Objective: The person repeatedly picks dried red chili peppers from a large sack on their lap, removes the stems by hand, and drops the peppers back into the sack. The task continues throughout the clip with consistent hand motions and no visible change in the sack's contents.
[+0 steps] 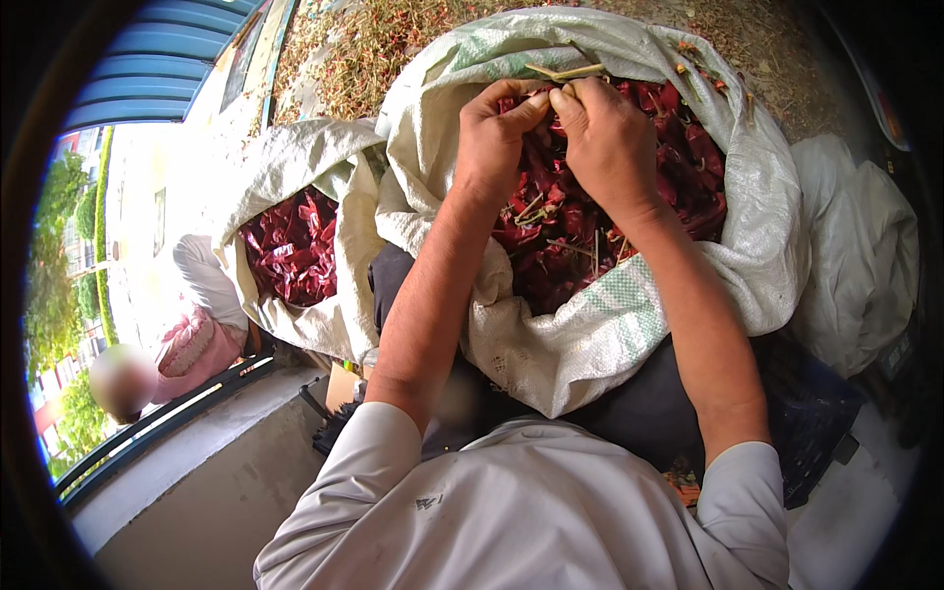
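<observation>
My left hand [495, 131] and my right hand [611, 133] meet over a large woven plastic sack [612, 295], thumbs and forefingers pinched close together. A pale dry stalk [571, 72] sticks out past the fingers of my right hand, which grips it. What my left fingertips pinch is hidden by the fingers. Under both hands the sack is filled with dried red chili peppers [568, 221], with thin dry stems among them. The sack's rim is rolled outward, and bits of stem cling to it at the far right.
A smaller woven sack [295, 155] of red chilies [295, 251] stands at the left. Stem litter [354, 51] covers the ground beyond. At the right are a pale full sack [855, 251] and a dark plastic crate [804, 413]. Another person [199, 339] is beyond the left railing [162, 420].
</observation>
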Demonstrator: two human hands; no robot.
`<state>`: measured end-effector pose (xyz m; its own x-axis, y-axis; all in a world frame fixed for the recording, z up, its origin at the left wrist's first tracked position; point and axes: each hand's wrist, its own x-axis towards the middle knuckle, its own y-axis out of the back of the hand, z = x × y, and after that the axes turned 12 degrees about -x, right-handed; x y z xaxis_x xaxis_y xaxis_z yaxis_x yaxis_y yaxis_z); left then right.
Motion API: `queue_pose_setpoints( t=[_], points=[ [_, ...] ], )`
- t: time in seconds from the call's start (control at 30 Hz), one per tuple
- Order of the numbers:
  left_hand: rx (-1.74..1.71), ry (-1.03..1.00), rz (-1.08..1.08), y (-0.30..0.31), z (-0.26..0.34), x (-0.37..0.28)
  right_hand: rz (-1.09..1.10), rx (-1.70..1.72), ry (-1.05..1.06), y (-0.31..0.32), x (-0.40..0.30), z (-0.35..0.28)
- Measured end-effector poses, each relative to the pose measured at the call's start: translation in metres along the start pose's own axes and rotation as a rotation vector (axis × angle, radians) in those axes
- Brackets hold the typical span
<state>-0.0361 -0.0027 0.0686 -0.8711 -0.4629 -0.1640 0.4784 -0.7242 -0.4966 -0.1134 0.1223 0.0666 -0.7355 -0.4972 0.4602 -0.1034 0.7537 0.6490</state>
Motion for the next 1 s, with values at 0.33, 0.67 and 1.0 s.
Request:
queue_pose_setpoints(
  t=[0.33,0.67,1.0],
  points=[
    [-0.475,0.091,-0.180,0.004,0.008,-0.003,-0.465,1.270,-0.480,0.011,0.001,0.012],
    [-0.383,0.129,-0.050,0.004,-0.002,0.002,-0.010,0.109,0.112,0.016,0.003,0.000],
    [-0.446,0.178,-0.167,-0.006,0.000,-0.007,-0.243,0.712,-0.456,0.022,0.002,0.004]
  ],
)
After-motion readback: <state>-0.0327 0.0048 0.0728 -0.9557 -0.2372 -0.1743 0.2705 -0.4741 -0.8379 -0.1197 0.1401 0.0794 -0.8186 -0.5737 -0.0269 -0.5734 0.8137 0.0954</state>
